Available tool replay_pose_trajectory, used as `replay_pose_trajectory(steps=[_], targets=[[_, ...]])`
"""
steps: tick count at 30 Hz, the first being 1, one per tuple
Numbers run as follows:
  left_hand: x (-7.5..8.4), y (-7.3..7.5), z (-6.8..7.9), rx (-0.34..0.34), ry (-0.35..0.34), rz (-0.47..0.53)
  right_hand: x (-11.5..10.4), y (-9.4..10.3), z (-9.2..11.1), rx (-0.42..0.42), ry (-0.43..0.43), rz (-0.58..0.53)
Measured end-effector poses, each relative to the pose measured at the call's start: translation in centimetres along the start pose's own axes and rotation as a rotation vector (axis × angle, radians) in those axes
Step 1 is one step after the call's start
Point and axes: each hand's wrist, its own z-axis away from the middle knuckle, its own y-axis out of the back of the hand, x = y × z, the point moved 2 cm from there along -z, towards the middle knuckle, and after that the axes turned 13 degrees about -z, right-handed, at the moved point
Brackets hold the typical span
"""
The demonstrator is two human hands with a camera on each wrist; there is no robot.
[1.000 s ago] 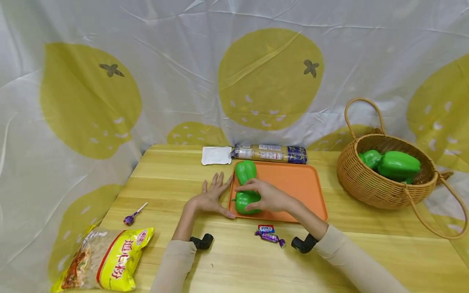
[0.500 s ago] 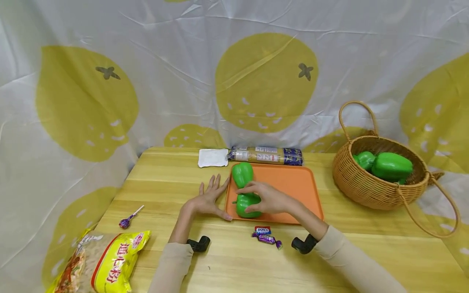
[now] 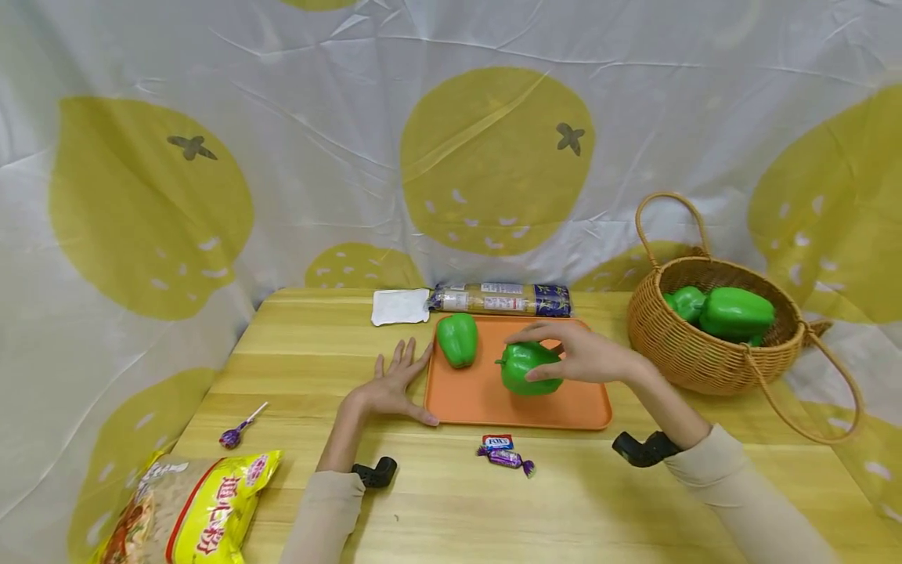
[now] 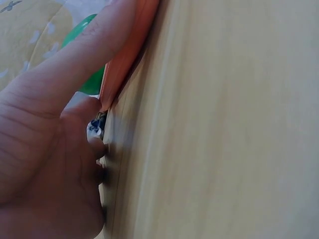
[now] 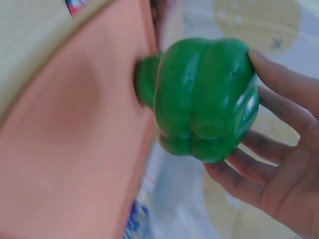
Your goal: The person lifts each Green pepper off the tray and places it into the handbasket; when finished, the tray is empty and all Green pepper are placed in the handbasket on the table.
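My right hand (image 3: 588,356) grips a green bell pepper (image 3: 523,368) by thumb and fingertips, and in the right wrist view the pepper (image 5: 204,99) is lifted off the orange tray (image 5: 75,124). A second green bell pepper (image 3: 457,341) lies on the left end of the tray (image 3: 486,399). My left hand (image 3: 386,389) rests spread on the table, its thumb and index finger touching the tray's left edge. The left wrist view shows that thumb and palm (image 4: 55,124) close against the tray edge (image 4: 124,50).
A wicker basket (image 3: 676,352) with several green peppers stands at the right. Behind the tray lie a noodle packet (image 3: 500,299) and a white packet (image 3: 400,306). Two wrapped candies (image 3: 503,457) lie in front; a lollipop (image 3: 239,427) and a yellow food bag (image 3: 204,509) are at left.
My right hand has raised the nearer pepper from the tray's left end and carried it to the right. My left hand has stayed at the tray's edge; the head view has shifted slightly.
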Motion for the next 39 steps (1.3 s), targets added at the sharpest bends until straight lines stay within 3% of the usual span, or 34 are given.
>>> replay_pose_trajectory(steps=[8,16,22,30,35,39], targets=[[0.0,0.1,0.1,-0.006,-0.004,0.014,-0.3,6.5,3.3,0.051,-0.100,0.059],[0.0,0.2,0.0,-0.011,-0.006,0.027,-0.9,12.5,6.3,0.185,-0.189,0.107],[0.0,0.2,0.0,-0.011,-0.001,0.032,0.2,16.5,8.1,0.274,-0.271,0.164],[0.0,0.0,0.0,-0.018,-0.001,0.023,3.7,19.9,10.3,0.390,-0.440,0.109],[0.1,0.2,0.2,-0.016,-0.002,0.034,5.6,20.9,11.2,0.408,-0.548,-0.029],[0.1,0.2,0.1,-0.016,-0.002,0.031,6.8,21.2,11.5,0.432,-0.595,-0.056]])
